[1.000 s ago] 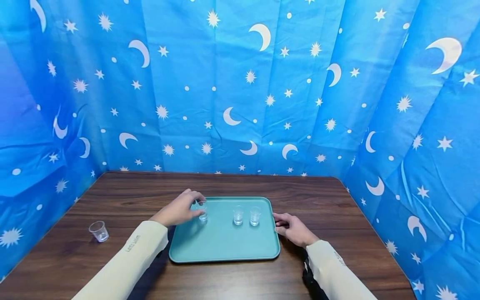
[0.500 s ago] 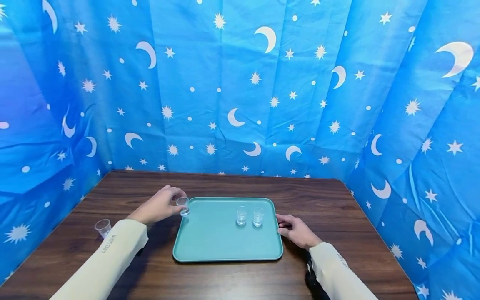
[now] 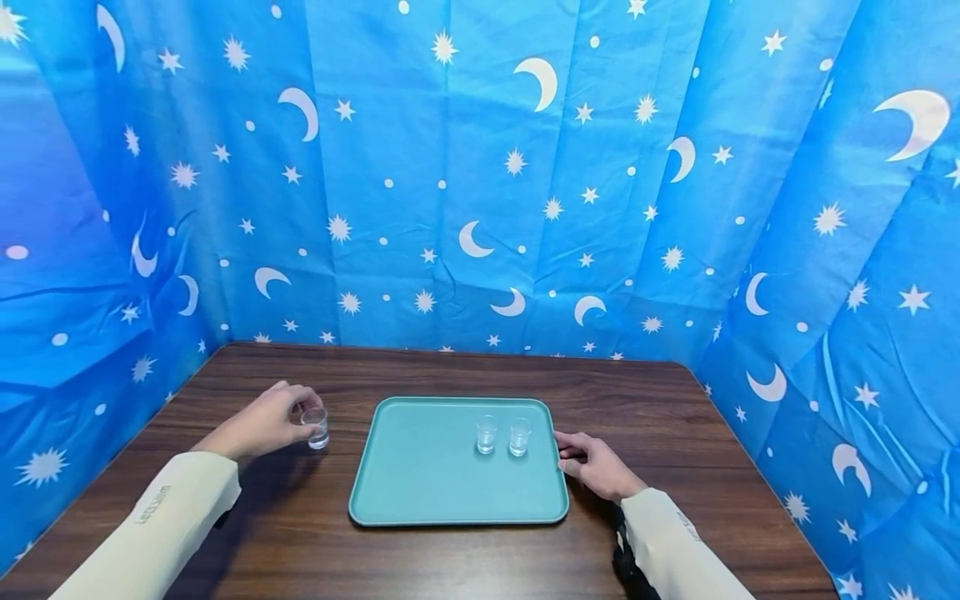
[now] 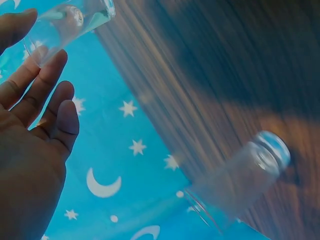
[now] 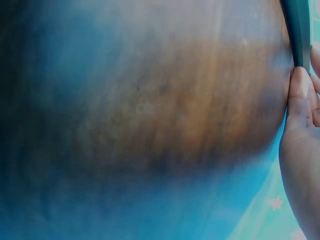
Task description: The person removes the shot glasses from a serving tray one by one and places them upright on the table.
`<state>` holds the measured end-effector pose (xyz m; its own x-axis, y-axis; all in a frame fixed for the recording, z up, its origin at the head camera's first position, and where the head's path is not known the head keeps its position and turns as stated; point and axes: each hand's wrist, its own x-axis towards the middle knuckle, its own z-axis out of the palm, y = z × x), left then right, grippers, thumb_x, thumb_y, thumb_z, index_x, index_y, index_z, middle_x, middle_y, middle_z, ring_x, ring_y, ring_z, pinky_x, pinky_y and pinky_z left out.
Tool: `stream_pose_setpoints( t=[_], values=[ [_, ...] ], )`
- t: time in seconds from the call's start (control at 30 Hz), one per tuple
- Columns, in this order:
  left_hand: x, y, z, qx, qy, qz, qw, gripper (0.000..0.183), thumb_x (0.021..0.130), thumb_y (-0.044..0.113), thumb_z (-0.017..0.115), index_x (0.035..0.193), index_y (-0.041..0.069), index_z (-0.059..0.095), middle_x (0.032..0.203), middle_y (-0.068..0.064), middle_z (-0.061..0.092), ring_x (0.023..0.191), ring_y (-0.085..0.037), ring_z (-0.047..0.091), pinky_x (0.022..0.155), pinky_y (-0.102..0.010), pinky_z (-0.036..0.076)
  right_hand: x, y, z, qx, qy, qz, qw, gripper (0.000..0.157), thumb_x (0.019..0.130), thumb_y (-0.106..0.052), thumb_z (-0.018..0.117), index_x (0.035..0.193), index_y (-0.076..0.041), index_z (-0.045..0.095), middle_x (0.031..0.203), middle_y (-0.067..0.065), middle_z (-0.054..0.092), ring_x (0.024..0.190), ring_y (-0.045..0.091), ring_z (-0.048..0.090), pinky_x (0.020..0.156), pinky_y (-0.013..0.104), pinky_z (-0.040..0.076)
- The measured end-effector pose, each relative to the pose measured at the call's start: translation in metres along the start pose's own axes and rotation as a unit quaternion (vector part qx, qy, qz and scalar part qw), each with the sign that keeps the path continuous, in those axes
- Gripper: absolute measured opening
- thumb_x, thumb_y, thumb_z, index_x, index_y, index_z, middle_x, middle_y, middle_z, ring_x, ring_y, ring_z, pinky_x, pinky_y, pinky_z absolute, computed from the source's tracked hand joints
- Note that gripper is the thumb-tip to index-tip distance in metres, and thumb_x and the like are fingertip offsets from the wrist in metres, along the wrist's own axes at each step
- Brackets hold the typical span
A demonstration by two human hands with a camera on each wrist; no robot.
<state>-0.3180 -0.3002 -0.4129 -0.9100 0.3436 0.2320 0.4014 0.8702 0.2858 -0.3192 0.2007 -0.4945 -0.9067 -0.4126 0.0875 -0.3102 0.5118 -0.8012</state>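
Note:
My left hand pinches a small clear shot glass between thumb and fingers, over the wood left of the tray. In the left wrist view this glass is gripped near its rim. Another clear glass stands on the wood close by in that view; the left arm hides it in the head view. At the teal tray's right edge, my right hand holds the rim, thumb and fingers to either side. Two more shot glasses, one beside the other, stand upright on the tray's right half.
The dark wooden table runs back to a blue curtain with white moons and stars. More curtain hangs along the left and right sides. Bare wood surrounds the tray.
My left hand has carried the shot glass leftward from the tray's left side to over the bare wood. The right hand stays at the tray's edge.

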Motion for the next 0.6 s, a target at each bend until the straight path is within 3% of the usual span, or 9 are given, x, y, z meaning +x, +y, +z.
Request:
stream_pose_setpoints(
  t=[0.3, 0.6],
  values=[
    [-0.023, -0.019, -0.010, 0.012, 0.001, -0.013, 0.9998, 0.024, 0.068, 0.021, 0.071, 0.086, 0.010, 0.059, 0.074, 0.003, 0.050, 0.071, -0.015, 0.041, 0.058, -0.030, 0.036, 0.000, -0.002, 0.000, -0.004, 0.002, 0.001, 1.000, 0.046, 0.086, -0.010, 0.052, 0.129, -0.008, 0.039, 0.111, 0.008, 0.047, 0.097, 0.020, 0.048, 0.074, 0.032, 0.041],
    [-0.039, -0.031, -0.015, 0.007, -0.016, -0.063, 0.9979, 0.026, 0.068, 0.020, 0.072, 0.087, 0.009, 0.059, 0.076, -0.001, 0.048, 0.071, -0.017, 0.041, 0.056, -0.030, 0.037, -0.001, -0.004, 0.001, 0.003, 0.004, 0.004, 1.000, 0.046, 0.085, -0.010, 0.053, 0.129, -0.007, 0.039, 0.111, 0.008, 0.047, 0.096, 0.019, 0.048, 0.076, 0.032, 0.041]
  ],
)
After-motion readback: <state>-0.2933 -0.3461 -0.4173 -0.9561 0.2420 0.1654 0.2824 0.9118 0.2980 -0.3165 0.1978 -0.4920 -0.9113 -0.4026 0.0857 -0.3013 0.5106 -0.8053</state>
